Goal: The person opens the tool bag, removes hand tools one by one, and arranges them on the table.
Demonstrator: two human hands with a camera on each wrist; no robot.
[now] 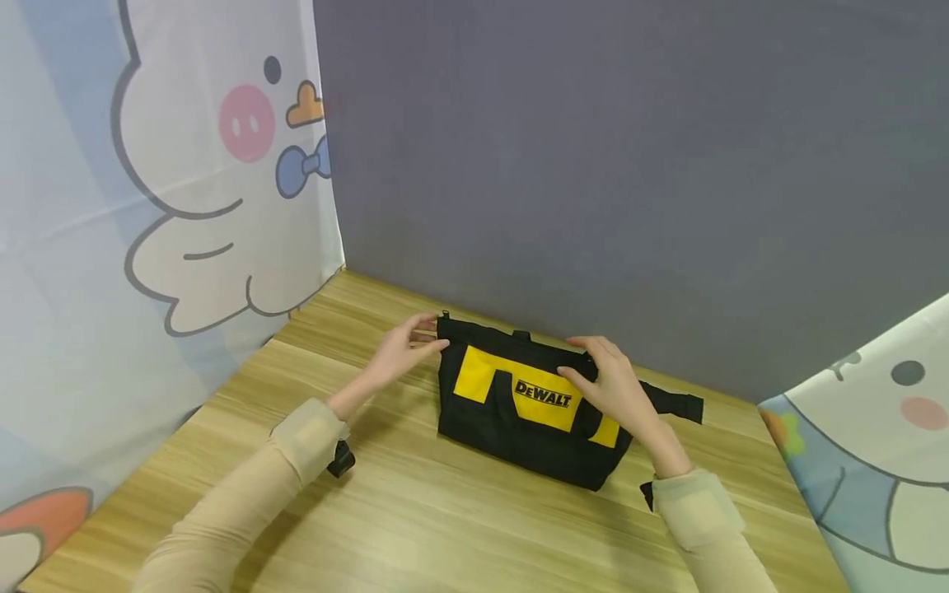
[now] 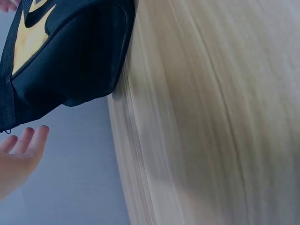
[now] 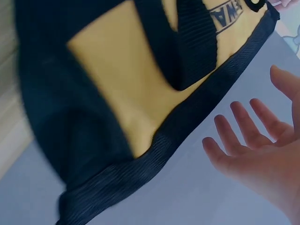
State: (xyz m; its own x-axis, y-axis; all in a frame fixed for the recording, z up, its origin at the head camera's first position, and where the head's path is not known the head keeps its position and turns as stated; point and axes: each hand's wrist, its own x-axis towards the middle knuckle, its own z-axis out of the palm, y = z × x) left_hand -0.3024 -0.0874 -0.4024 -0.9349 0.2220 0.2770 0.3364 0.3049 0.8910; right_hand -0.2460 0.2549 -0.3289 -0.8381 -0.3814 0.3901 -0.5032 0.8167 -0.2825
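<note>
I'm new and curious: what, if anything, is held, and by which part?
Nothing appears held: the left hand is open by one top corner of the black-and-yellow boxy fabric bag, the right hand open near its top edge.

Black-and-yellow DEWALT bag [image 1: 537, 405], standing upright on wood-grain table [image 1: 415, 515], handle [image 1: 504, 394] hanging down front

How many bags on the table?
1: the black-and-yellow bag, on the wood-grain table in front of the gray wall. Anything behind or inside it would be hidden.
</note>
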